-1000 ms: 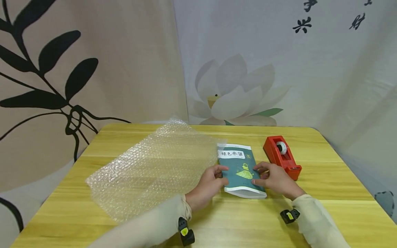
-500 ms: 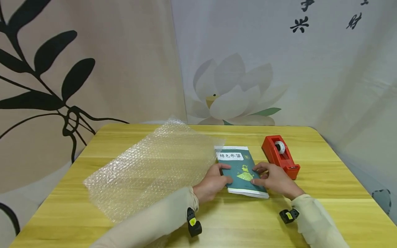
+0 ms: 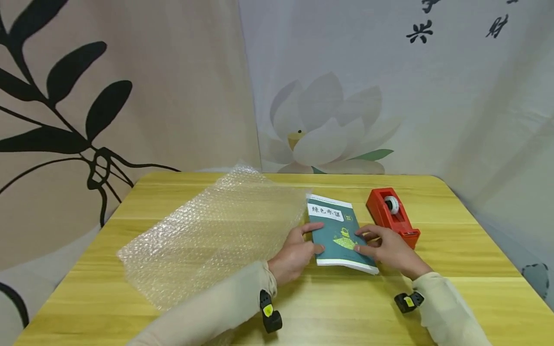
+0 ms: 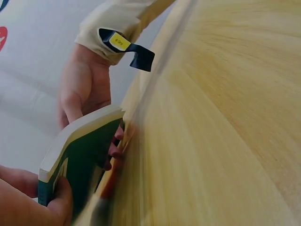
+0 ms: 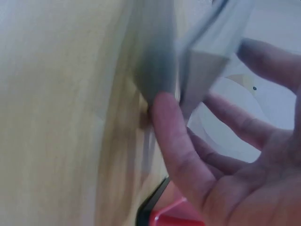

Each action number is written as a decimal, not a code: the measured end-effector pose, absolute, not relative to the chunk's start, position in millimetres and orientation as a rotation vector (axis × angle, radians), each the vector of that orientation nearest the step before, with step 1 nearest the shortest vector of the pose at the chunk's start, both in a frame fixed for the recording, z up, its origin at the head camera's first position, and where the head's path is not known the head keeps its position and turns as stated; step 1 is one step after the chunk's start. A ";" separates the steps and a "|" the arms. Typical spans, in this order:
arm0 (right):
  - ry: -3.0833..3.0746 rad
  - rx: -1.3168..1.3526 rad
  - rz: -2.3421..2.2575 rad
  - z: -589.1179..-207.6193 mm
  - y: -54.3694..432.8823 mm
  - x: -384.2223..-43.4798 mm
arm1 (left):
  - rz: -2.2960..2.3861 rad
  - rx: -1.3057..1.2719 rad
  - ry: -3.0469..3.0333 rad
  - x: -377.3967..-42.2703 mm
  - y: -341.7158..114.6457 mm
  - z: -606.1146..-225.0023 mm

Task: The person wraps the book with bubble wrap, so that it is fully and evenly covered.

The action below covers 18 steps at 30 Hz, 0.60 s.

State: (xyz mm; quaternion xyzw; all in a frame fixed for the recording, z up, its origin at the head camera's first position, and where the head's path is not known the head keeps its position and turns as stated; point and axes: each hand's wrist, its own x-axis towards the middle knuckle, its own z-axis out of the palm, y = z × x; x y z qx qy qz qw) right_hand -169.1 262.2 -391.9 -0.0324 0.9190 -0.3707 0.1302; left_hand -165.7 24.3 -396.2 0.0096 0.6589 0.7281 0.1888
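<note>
A green paperback book (image 3: 332, 229) with a white title label and a yellow-green drawing is held between both hands, front cover up in the head view. My left hand (image 3: 291, 252) pinches its left edge, thumb on the cover; in the left wrist view this hand (image 4: 28, 205) grips the spine-like edge. On the opposite edge my right hand (image 3: 391, 250) holds the book with thumb and fingers. The right wrist view shows a blurred flap of the book (image 5: 160, 52) apart from its page block (image 5: 204, 70), with a finger of the right hand (image 5: 235, 183) touching the flap.
A transparent sheet of bubble wrap (image 3: 212, 235) lies across the left half of the wooden table (image 3: 337, 312), its right corner close to the book. Just beyond the right hand stands a red tape dispenser (image 3: 391, 218) with a roll of tape (image 3: 392, 205). A printed curtain (image 3: 195, 96) hangs behind.
The book has turned slightly clockwise, and its near end, which gaped a second ago, looks flatter. My left hand has shifted a little to the right with it. Bubble wrap and dispenser stay put.
</note>
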 end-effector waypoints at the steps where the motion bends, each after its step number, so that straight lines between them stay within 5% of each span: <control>1: 2.668 -0.091 -1.092 -391.6 263.3 -168.5 | 2.059 0.030 1.842 -165.7 24.9 -395.6; 18: 2.708 -0.081 -1.374 -376.6 260.9 -164.9 | 2.045 0.171 1.837 -167.3 6.1 -385.0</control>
